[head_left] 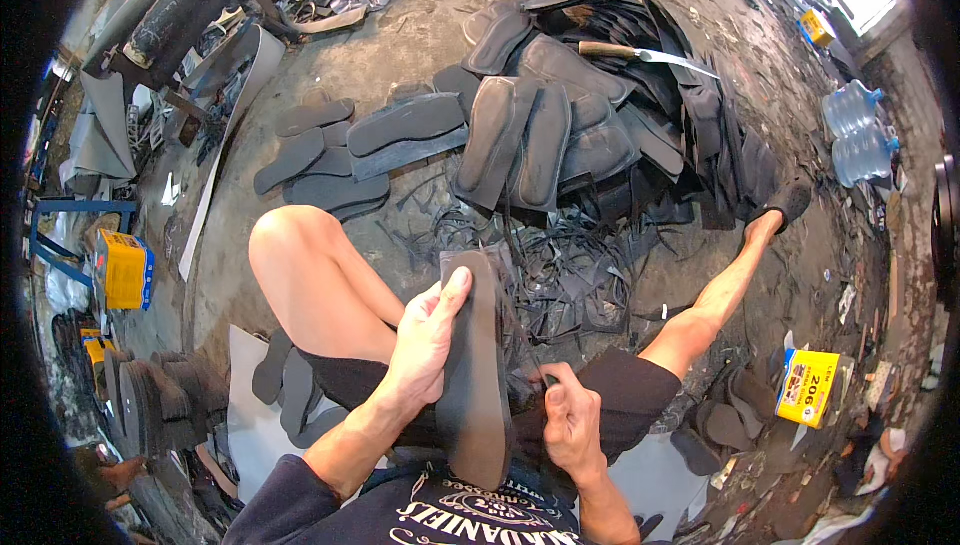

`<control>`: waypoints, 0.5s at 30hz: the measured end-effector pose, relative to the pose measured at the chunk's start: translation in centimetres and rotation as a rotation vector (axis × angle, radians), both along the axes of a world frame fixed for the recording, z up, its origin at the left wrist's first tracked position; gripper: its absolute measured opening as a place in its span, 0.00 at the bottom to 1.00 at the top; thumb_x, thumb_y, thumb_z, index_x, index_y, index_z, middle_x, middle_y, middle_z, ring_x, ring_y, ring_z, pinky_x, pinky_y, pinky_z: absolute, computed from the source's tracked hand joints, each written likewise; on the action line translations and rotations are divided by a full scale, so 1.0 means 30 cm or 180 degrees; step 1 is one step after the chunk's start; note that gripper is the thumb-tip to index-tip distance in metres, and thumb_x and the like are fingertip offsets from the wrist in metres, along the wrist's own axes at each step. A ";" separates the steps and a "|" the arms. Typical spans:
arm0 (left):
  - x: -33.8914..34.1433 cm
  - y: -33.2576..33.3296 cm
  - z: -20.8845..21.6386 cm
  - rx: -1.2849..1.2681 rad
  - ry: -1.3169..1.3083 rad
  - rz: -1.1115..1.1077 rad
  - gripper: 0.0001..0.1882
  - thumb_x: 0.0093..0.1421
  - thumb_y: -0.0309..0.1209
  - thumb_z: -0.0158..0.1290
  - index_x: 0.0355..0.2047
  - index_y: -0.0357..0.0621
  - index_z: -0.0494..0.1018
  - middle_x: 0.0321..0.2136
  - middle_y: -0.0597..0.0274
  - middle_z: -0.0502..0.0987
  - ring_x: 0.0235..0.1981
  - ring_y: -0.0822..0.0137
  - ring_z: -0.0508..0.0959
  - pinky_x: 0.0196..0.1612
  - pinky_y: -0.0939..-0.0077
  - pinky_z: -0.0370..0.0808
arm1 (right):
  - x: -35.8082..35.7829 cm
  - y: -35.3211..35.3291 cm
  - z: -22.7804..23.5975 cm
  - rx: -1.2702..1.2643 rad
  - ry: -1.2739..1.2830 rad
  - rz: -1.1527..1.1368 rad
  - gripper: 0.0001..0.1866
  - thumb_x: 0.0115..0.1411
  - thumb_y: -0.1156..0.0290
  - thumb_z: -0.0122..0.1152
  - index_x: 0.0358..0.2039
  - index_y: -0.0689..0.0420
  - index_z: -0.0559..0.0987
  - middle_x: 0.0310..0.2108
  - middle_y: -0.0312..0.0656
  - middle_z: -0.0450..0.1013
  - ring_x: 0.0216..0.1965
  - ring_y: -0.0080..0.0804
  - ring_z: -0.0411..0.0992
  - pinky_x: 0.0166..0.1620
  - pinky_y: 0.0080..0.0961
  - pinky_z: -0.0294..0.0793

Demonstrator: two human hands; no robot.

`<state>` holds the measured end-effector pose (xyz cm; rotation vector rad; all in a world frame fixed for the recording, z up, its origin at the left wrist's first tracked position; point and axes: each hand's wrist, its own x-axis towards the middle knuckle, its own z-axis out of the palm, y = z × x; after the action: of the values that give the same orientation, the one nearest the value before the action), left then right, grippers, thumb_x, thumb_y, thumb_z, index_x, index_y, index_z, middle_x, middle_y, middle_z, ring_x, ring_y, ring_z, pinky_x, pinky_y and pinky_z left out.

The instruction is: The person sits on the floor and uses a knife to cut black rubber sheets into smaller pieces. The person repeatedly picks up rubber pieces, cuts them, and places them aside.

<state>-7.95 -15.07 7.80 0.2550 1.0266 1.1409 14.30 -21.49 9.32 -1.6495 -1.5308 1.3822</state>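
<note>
My left hand (428, 335) is closed around the edge of a long dark grey shoe sole (475, 385), its thumb lying flat on the upper face. The sole stands lengthwise over my lap, toe end away from me. A thin strip of sheet edging (512, 315) shows along its right side. To the right of the sole, my right hand (572, 420) is closed in a fist. A small dark end sticks out by its index finger; the rest of what it grips is hidden. Beyond my hands, tangled black offcuts (575, 275) lie on the floor between my legs.
A large heap of dark soles (545, 135) lies ahead, with a wooden-handled knife (640, 53) on top. Cut soles (320, 160) spread to its left. Yellow boxes (125, 270) stand on both sides. Clear plastic water jugs (858, 135) lie at far right.
</note>
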 end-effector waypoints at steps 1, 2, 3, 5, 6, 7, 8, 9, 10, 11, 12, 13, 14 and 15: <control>-0.007 -0.002 0.022 -0.0084 -0.0051 -0.0030 0.18 0.78 0.45 0.56 0.53 0.44 0.80 0.47 0.70 0.85 0.44 0.80 0.81 0.50 0.77 0.78 | 0.011 -0.038 -0.013 0.0259 -0.0160 0.0019 0.34 0.76 0.37 0.49 0.49 0.60 0.81 0.27 0.52 0.78 0.27 0.52 0.80 0.33 0.38 0.76; -0.010 -0.006 0.046 -0.0168 -0.0100 -0.0057 0.17 0.78 0.45 0.56 0.53 0.45 0.80 0.47 0.70 0.85 0.44 0.80 0.81 0.50 0.77 0.78 | 0.023 -0.098 -0.029 0.0296 -0.0165 0.0051 0.33 0.76 0.38 0.49 0.48 0.60 0.81 0.27 0.52 0.78 0.28 0.54 0.80 0.34 0.39 0.77; 0.003 0.002 0.066 -0.0135 -0.0010 -0.0052 0.18 0.78 0.45 0.56 0.53 0.44 0.80 0.45 0.71 0.85 0.43 0.80 0.80 0.50 0.77 0.78 | 0.036 -0.163 -0.049 0.0343 -0.0179 0.0052 0.33 0.76 0.38 0.49 0.48 0.60 0.81 0.27 0.52 0.78 0.29 0.55 0.80 0.34 0.39 0.77; 0.022 -0.025 0.090 -0.0115 0.0113 -0.0091 0.18 0.78 0.45 0.56 0.53 0.43 0.80 0.44 0.70 0.85 0.43 0.80 0.81 0.49 0.77 0.79 | 0.040 -0.225 -0.047 0.0307 -0.0182 0.0032 0.31 0.77 0.39 0.50 0.45 0.59 0.80 0.30 0.51 0.78 0.33 0.59 0.81 0.36 0.41 0.79; 0.028 -0.042 0.100 -0.0107 0.0177 -0.0112 0.18 0.78 0.45 0.56 0.53 0.43 0.80 0.44 0.70 0.85 0.43 0.79 0.81 0.49 0.77 0.79 | 0.036 -0.223 -0.057 0.0401 -0.0210 -0.0014 0.31 0.77 0.39 0.50 0.45 0.59 0.80 0.31 0.51 0.78 0.33 0.59 0.81 0.36 0.42 0.79; 0.027 -0.059 0.112 -0.0196 0.0205 -0.0413 0.18 0.78 0.45 0.56 0.54 0.43 0.80 0.43 0.69 0.85 0.42 0.79 0.81 0.47 0.76 0.80 | 0.026 -0.208 -0.068 0.0506 -0.0253 -0.0081 0.31 0.77 0.39 0.50 0.45 0.59 0.80 0.31 0.51 0.79 0.34 0.59 0.81 0.36 0.42 0.79; 0.035 -0.071 0.097 -0.0176 0.0408 -0.0436 0.18 0.77 0.44 0.57 0.55 0.43 0.79 0.43 0.68 0.85 0.41 0.79 0.81 0.44 0.78 0.80 | 0.014 -0.178 -0.082 0.0642 -0.0322 -0.0143 0.31 0.77 0.39 0.50 0.45 0.59 0.79 0.32 0.52 0.79 0.34 0.60 0.81 0.36 0.42 0.78; 0.036 -0.085 0.067 -0.0023 0.0108 -0.0377 0.18 0.77 0.44 0.58 0.55 0.43 0.79 0.42 0.69 0.85 0.40 0.79 0.81 0.43 0.79 0.80 | -0.004 -0.138 -0.099 0.0723 -0.0300 -0.0177 0.30 0.77 0.40 0.50 0.45 0.59 0.79 0.33 0.52 0.79 0.34 0.60 0.80 0.37 0.43 0.78; 0.038 -0.092 0.046 0.0123 -0.0177 -0.0301 0.18 0.76 0.44 0.58 0.54 0.43 0.79 0.42 0.69 0.84 0.39 0.80 0.81 0.42 0.79 0.81 | -0.021 -0.080 -0.107 0.0840 -0.0292 -0.0254 0.29 0.77 0.41 0.50 0.45 0.59 0.79 0.33 0.53 0.78 0.34 0.60 0.80 0.37 0.44 0.78; 0.046 -0.087 0.066 0.0083 -0.0075 -0.0386 0.18 0.76 0.44 0.58 0.54 0.43 0.79 0.41 0.69 0.84 0.38 0.80 0.81 0.42 0.79 0.81 | -0.044 -0.019 -0.111 0.0942 -0.0269 -0.0335 0.29 0.77 0.41 0.50 0.44 0.59 0.78 0.33 0.53 0.78 0.33 0.60 0.80 0.36 0.44 0.77; 0.055 -0.079 0.098 0.0045 0.0017 -0.0476 0.18 0.76 0.43 0.59 0.54 0.43 0.79 0.41 0.70 0.84 0.37 0.80 0.81 0.42 0.79 0.81 | -0.061 0.030 -0.112 0.1047 -0.0258 -0.0421 0.29 0.78 0.42 0.50 0.44 0.59 0.78 0.33 0.53 0.78 0.33 0.60 0.80 0.36 0.44 0.77; 0.049 -0.088 0.128 -0.0003 0.0145 -0.0489 0.17 0.76 0.43 0.59 0.54 0.43 0.79 0.41 0.70 0.84 0.37 0.80 0.81 0.41 0.79 0.81 | -0.077 0.068 -0.084 0.0902 -0.0125 -0.0305 0.28 0.77 0.42 0.51 0.44 0.59 0.78 0.33 0.54 0.78 0.33 0.61 0.80 0.36 0.44 0.77; 0.045 -0.082 0.119 0.0067 0.0182 -0.0559 0.18 0.77 0.45 0.56 0.51 0.42 0.77 0.37 0.63 0.85 0.34 0.73 0.83 0.38 0.75 0.82 | -0.081 0.099 -0.050 0.0761 -0.0045 -0.0268 0.28 0.77 0.42 0.51 0.44 0.59 0.78 0.32 0.54 0.78 0.33 0.61 0.80 0.37 0.44 0.77; 0.039 -0.076 0.103 0.0136 0.0221 -0.0623 0.19 0.78 0.47 0.54 0.48 0.41 0.74 0.34 0.57 0.85 0.31 0.65 0.85 0.35 0.71 0.83 | -0.082 0.113 -0.032 0.0618 0.0038 -0.0227 0.28 0.77 0.42 0.51 0.44 0.59 0.78 0.32 0.55 0.78 0.34 0.61 0.80 0.37 0.44 0.78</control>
<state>-6.78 -17.35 10.88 0.4226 1.0155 0.9829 11.84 -18.09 8.35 -1.5583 -1.5320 1.1653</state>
